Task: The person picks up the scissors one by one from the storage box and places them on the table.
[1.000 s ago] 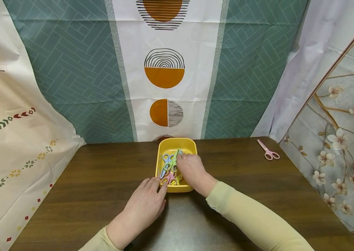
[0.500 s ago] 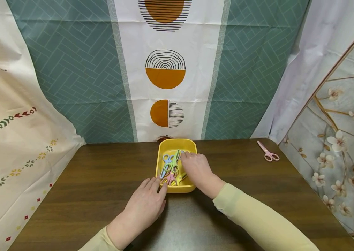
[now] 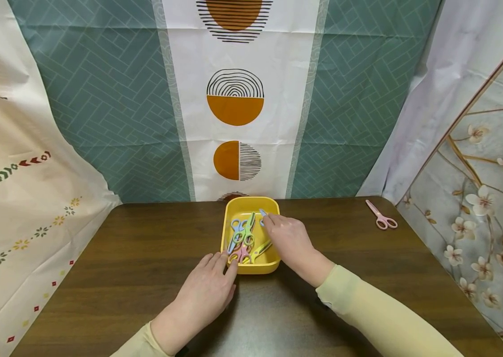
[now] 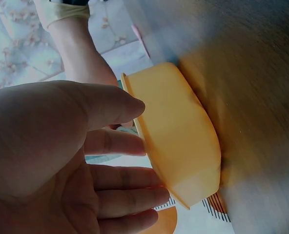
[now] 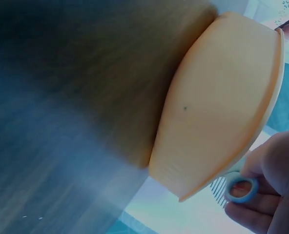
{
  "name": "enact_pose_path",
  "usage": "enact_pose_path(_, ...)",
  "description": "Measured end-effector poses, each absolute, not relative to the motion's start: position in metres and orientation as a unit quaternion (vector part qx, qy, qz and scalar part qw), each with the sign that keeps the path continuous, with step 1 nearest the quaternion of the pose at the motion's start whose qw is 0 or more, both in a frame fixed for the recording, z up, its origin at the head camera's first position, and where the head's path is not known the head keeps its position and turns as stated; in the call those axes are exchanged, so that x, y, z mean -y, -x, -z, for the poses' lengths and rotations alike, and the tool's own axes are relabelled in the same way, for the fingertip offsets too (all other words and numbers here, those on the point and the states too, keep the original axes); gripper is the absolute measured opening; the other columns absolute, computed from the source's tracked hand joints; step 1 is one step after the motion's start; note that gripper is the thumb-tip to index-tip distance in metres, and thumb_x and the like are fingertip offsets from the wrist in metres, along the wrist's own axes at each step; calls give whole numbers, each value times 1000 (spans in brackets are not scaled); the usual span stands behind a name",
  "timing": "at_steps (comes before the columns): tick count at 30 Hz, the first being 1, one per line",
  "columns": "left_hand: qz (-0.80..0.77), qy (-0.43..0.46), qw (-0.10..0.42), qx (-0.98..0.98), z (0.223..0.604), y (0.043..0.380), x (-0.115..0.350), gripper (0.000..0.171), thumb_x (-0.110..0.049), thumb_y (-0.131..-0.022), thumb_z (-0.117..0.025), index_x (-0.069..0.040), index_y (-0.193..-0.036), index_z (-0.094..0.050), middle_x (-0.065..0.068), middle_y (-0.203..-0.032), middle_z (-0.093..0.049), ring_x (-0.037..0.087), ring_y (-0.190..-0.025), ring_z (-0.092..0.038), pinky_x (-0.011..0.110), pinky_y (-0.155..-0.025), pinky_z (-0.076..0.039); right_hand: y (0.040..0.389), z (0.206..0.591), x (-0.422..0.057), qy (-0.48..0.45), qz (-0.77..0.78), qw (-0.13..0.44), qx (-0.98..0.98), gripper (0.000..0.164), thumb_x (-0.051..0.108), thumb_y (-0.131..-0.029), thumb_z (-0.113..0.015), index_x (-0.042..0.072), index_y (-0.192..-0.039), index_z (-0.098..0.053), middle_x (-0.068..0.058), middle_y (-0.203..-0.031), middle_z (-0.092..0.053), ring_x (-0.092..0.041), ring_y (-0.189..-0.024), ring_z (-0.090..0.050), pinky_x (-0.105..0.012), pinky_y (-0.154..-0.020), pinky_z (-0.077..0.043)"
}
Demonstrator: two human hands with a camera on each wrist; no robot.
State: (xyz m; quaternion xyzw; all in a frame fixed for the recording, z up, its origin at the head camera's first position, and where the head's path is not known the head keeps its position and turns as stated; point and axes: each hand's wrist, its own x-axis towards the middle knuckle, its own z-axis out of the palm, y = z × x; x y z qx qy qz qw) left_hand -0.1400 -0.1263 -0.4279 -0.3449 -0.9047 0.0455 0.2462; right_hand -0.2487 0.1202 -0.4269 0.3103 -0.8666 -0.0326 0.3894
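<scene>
A yellow plastic tray stands on the table with several small scissors inside it. My right hand reaches over the tray's right side and pinches a pair of light blue scissors; one handle ring shows in the right wrist view. My left hand rests at the near left corner, its nearly straight fingers and thumb touching the rim. Inside, green scissors lie across another blue pair. Pink scissors and yellow scissors lie toward the near wall.
Another pink pair of scissors lies on the dark wooden table at the far right. A patterned curtain hangs behind the table's back edge, with printed cloths at the left and right.
My right hand has drawn rightward from the pile toward the tray's right wall, bringing the blue scissors along and uncovering the yellow pair. My left hand stays where it was.
</scene>
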Motion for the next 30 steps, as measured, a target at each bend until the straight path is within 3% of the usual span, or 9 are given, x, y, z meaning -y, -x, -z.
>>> enact_pose_path(7,-45,343,236,908,426,141,125,53,-29,-86,-92,-1,-126,-73,26,-123,-73,41,-114,-74,54,-104,-57,242,423,-134,-308,27,397,864,28,-2,-94,-86,0,-121,-80,-14,-117,-82,-27,-108,-81,-42,-91,-65)
enact_pose_path(30,-43,345,242,906,428,141,127,52,-28,-83,-93,-1,-123,-73,25,-119,-73,41,-112,-74,54,-103,-57,226,423,-177,-277,19,402,872,30,1,-93,-87,-2,-122,-79,-16,-118,-82,-29,-104,-82,-45,-83,-67)
